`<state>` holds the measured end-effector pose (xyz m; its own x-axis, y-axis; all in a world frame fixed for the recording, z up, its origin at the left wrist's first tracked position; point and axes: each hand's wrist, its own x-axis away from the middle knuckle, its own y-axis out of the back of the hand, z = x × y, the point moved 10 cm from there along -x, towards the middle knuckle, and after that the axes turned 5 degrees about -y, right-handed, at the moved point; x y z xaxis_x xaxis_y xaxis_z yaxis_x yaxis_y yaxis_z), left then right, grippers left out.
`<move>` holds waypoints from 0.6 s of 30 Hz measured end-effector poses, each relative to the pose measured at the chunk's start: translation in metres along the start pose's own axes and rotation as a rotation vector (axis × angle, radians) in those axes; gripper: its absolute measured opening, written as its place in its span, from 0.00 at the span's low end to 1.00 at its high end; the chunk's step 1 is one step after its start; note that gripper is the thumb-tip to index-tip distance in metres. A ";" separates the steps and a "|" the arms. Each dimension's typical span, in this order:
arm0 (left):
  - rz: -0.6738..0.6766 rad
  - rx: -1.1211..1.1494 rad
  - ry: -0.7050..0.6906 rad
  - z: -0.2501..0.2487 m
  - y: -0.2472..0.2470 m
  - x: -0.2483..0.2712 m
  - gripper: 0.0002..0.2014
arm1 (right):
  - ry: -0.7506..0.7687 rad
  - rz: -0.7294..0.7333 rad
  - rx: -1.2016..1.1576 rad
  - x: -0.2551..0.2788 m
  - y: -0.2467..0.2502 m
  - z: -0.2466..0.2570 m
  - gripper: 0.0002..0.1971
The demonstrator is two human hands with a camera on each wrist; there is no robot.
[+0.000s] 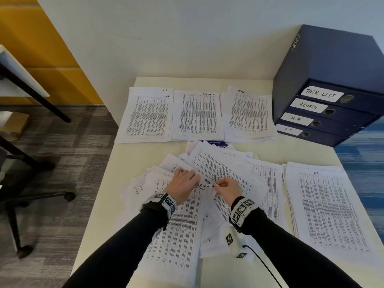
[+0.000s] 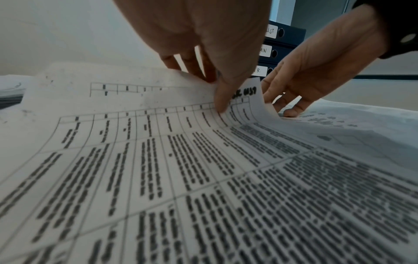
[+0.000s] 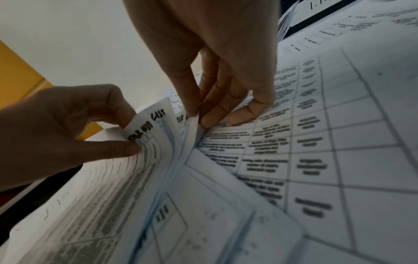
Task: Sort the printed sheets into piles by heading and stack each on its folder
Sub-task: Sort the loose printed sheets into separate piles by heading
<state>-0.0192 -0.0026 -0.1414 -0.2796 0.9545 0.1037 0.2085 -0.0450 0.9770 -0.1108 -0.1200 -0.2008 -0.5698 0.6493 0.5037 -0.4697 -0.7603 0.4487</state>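
Note:
Sorted piles lie at the back of the table [image 1: 124,183]: H.R. [image 1: 145,115], Task List [image 1: 196,115] and Admin [image 1: 248,114]. The I.T. pile [image 1: 324,206] is at the right. A loose heap of printed sheets [image 1: 224,163] fills the middle. My left hand [image 1: 193,179] pinches the curled top corner of a sheet headed TASK LIST [image 3: 144,128] between thumb [image 2: 221,101] and fingers. Just to its right, my right hand [image 1: 218,185] pinches the corner of the sheet beneath [image 3: 194,125]. That sheet's heading is partly hidden.
Several dark blue folders [image 1: 324,113] labelled Task List, Admin, H.R. and I.T. are stacked at the back right corner. A black cable [image 1: 264,265] runs over the table's front. Office chair legs [image 1: 41,196] stand on the carpet at the left.

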 end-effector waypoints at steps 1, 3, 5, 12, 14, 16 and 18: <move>-0.003 0.024 0.019 0.001 0.001 0.001 0.14 | 0.005 0.001 -0.001 0.000 0.000 0.001 0.06; -0.012 0.070 0.045 0.003 0.002 0.001 0.21 | 0.035 0.004 -0.010 0.004 0.001 0.005 0.06; 0.005 0.036 0.023 0.002 -0.002 0.001 0.31 | 0.068 0.068 -0.014 0.009 -0.002 0.010 0.06; -0.011 -0.115 -0.034 0.002 -0.001 0.001 0.12 | -0.011 0.202 -0.229 0.017 -0.009 0.015 0.13; -0.007 -0.106 -0.024 0.006 -0.003 0.006 0.10 | -0.013 0.115 -0.154 0.012 -0.001 0.012 0.10; -0.025 -0.078 -0.022 0.007 -0.001 0.011 0.09 | 0.026 0.072 0.042 0.009 0.001 0.012 0.08; -0.064 -0.089 -0.025 0.007 0.003 0.016 0.10 | 0.048 0.048 0.174 0.009 0.001 0.014 0.07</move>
<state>-0.0162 0.0145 -0.1383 -0.2657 0.9634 0.0368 0.1064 -0.0086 0.9943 -0.1068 -0.1146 -0.1854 -0.6223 0.6075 0.4936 -0.3202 -0.7730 0.5477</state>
